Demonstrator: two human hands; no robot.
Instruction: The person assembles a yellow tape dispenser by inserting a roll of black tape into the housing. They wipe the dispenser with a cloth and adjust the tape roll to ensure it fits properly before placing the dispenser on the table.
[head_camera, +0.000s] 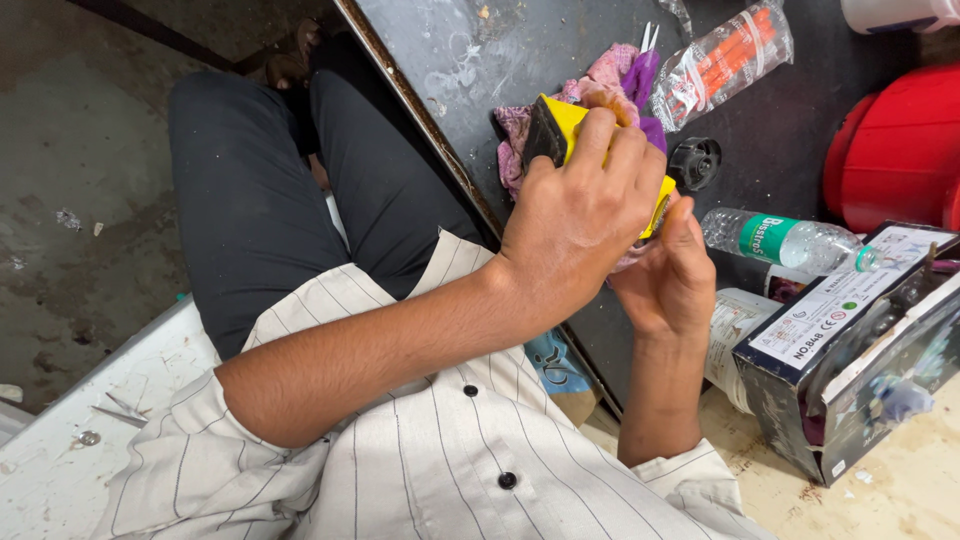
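Grey concrete floor, stained and littered, fills the 9 o'clock side of the view, with a white board carrying a few loose screws at 8 o'clock. A person in dark trousers and a striped shirt sits at the edge of a dark counter, both forearms raised over it.

At the centre, the left hand is clenched over a yellow and black object, fingers wrapped across its top; what kind of tool or toy it is cannot be made out. The right hand presses against the object's lower end from the 5 o'clock side, thumb up along it, grasping or bracing it. Under and around the object lies a pink and purple cloth, bunched on the counter.

The work appears to be a wiping or fitting step on that object. Judged from the grip, any following move would call for a steady hold by the left hand while the right does the fine work.

To the 1 o'clock side lie a clear packet of orange items and a black cap. At 3 o'clock sit a plastic bottle, a red container and a printed box.
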